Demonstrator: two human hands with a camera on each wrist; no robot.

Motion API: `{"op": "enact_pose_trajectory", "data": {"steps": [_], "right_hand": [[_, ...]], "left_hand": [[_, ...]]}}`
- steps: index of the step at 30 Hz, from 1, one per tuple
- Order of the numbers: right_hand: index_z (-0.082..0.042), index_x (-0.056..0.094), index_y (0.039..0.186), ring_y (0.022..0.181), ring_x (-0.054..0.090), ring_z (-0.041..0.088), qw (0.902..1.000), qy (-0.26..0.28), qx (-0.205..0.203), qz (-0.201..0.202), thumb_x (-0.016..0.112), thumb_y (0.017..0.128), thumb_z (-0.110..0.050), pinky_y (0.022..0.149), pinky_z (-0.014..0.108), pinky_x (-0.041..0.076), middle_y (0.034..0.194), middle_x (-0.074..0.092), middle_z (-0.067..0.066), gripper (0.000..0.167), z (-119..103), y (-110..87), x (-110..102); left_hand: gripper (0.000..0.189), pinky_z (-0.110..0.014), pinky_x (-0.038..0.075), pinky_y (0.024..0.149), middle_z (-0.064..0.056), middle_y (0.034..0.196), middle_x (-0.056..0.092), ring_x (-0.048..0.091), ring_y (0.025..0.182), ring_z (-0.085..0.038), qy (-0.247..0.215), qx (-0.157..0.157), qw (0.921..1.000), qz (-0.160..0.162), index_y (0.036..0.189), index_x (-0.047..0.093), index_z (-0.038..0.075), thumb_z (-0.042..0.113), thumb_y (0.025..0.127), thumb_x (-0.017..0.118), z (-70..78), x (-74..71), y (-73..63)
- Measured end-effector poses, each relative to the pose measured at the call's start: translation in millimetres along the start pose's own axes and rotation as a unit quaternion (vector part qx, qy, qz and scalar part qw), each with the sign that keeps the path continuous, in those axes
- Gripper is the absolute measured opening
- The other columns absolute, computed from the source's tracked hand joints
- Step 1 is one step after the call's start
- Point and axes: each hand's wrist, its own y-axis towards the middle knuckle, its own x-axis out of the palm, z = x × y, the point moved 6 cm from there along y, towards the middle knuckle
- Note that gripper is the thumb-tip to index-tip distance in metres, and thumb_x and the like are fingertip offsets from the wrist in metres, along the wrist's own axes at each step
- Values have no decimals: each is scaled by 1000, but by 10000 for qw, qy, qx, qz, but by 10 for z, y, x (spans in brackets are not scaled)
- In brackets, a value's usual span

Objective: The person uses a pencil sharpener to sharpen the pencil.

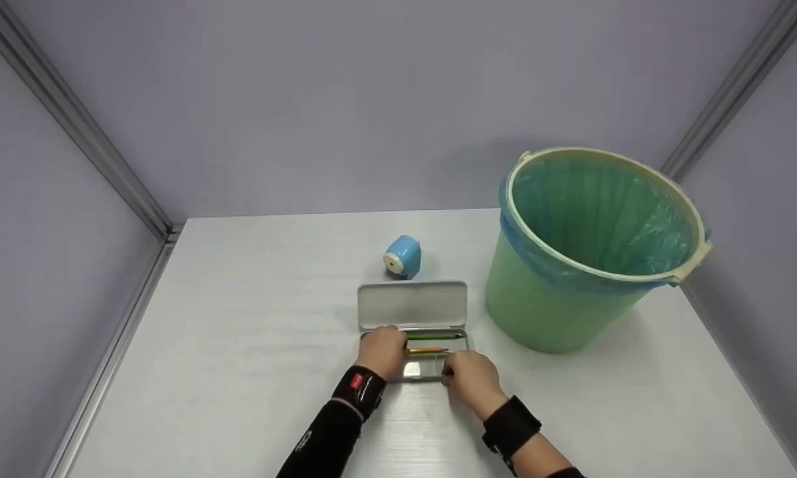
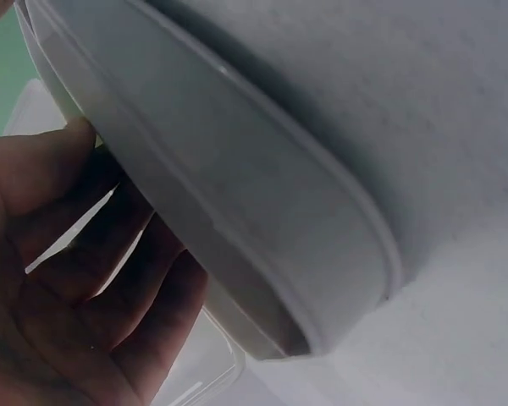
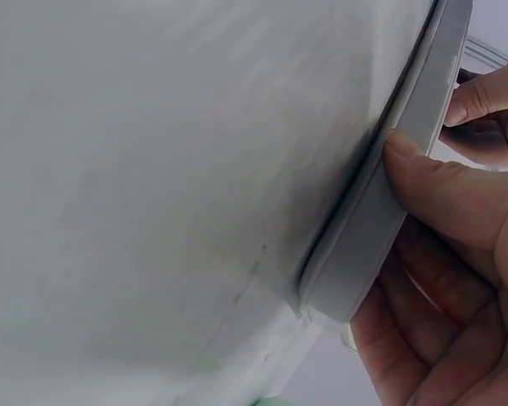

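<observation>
A grey metal pencil case [image 1: 412, 305] lies on the table with its lid raised toward the back. Inside are a green pencil [image 1: 434, 336] and a yellow-orange pencil [image 1: 428, 350]. My left hand [image 1: 383, 352] is over the case's left half, its curled fingers at the left end of the orange pencil; a little yellow shows by the fingertips in the left wrist view. With my right hand [image 1: 470, 378] I grip the front right edge of the case, thumb [image 3: 415, 165] against the outer wall, the other fingers on the far side.
Behind the case stands a blue pencil sharpener [image 1: 405, 255] with a white front. A large green bin [image 1: 551, 305], lined with a bluish bag, stands at the right. Grey-purple panels enclose the white table [image 1: 239, 299] at the back and sides.
</observation>
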Motion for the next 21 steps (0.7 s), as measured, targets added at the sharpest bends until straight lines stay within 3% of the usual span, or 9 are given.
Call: {"op": "enact_pose_trajectory", "data": {"steps": [7,14,18,21], "right_hand": [[-7,83,80,74,74,25,10000,18,11,-16,91,82,-7,70,39,60,79,80,7,8,-2,5,2],[-8,83,80,74,74,26,10000,23,-33,53,92,81,-7,70,41,60,79,79,7,9,8,-5,2],[-7,82,80,74,72,25,10000,34,1,82,92,81,-8,71,41,59,78,78,7,10,20,-3,4],[-8,82,80,73,72,24,10000,6,32,77,92,81,-9,70,40,58,77,78,6,11,32,0,11]], "left_hand": [[15,-48,61,75,-16,92,74,71,86,-34,-173,-228,9988,-400,88,73,3,14,88,82,-41,86,4],[20,-53,62,84,-20,97,72,72,91,-37,-582,-467,9940,-802,99,72,-4,13,91,79,-59,125,34],[18,-54,62,87,-21,99,71,72,95,-39,-862,-613,9887,-1062,98,70,-5,10,93,78,-62,119,57],[15,-53,61,86,-20,96,72,72,93,-38,-1107,-638,9861,-1066,92,68,-2,8,91,78,-82,149,72]]}}
